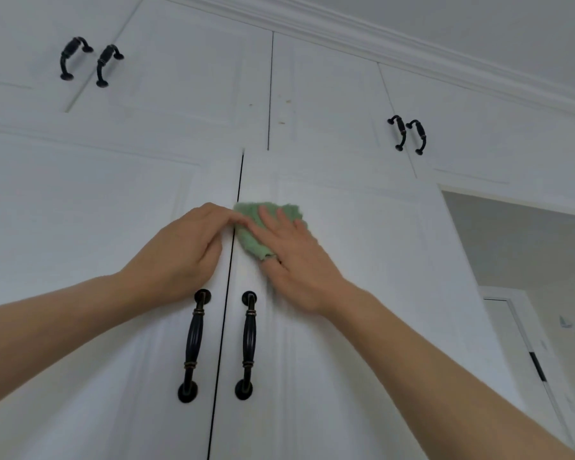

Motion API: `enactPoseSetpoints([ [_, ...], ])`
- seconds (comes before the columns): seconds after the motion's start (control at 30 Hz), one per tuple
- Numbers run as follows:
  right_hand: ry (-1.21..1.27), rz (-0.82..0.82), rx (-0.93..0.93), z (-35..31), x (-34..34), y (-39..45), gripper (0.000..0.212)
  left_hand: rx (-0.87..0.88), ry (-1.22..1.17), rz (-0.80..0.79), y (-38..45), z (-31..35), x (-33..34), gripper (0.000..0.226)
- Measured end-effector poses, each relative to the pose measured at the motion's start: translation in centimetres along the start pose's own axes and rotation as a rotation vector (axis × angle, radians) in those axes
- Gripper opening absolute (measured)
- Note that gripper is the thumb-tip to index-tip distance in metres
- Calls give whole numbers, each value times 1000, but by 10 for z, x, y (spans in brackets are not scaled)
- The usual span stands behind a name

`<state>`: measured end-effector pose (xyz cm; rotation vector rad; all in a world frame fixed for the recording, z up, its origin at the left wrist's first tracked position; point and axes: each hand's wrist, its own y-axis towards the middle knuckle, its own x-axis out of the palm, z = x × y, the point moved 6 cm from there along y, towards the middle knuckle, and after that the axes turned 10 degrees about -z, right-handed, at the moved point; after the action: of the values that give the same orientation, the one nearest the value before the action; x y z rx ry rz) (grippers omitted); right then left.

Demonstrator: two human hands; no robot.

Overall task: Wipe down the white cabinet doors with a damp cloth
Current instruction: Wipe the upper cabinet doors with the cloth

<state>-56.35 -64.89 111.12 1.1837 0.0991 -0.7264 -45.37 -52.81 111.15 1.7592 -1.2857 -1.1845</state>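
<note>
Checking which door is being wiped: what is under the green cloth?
The green cloth lies flat on the right lower door, beside the center gap. The right hand presses on it. The door surface directly beneath is covered, so its cleanliness cannot be seen.
</note>
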Motion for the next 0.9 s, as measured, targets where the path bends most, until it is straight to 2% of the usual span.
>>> enactPoseSetpoints([
  [0.07, 41, -32, -90, -17, 14, -32, 61, -32, 14, 2, -2, 5, 1, 42],
  [0.13, 86, -87, -128, -16, 22, -71, 65, -21, 109, -92, -3, 15, 8, 51],
  [0.2, 105, -121, -100, 1, 25, -102, 63, 17, 205, -246, -2, 25, 19, 60],
  [0.3, 85, -57, 48, 31, 16, -115, 63, 34, 273, -379, 3, 35, 30, 49],
  [0.4, 83, -4, 100, 18, 21, -122, 63, 70, 227, -353, 3, 51, 29, 52],
  [0.47, 71, -64, -20, -11, 44, -142, 64, 68, 186, -355, -6, 60, 33, 45],
  [0.53, -49, -84, -175, -34, 69, -172, 63, 123, 184, -369, -25, 74, 42, 43],
  [0.63, -188, -132, -314, -38, 80, -200, 52, 298, 369, -379, -55, 88, 59, 44],
  [0.7, -157, -184, -283, -32, 71, -193, 58, 344, 432, -340, -63, 88, 63, 40],
  [0.83, -47, -77, 19, -27, 52, -154, 65, 249, 193, -239, -57, 89, 50, 32],
  [0.9, -70, -34, 13, -47, 66, -154, 69, 175, 108, -196, -54, 79, 38, 26],
])
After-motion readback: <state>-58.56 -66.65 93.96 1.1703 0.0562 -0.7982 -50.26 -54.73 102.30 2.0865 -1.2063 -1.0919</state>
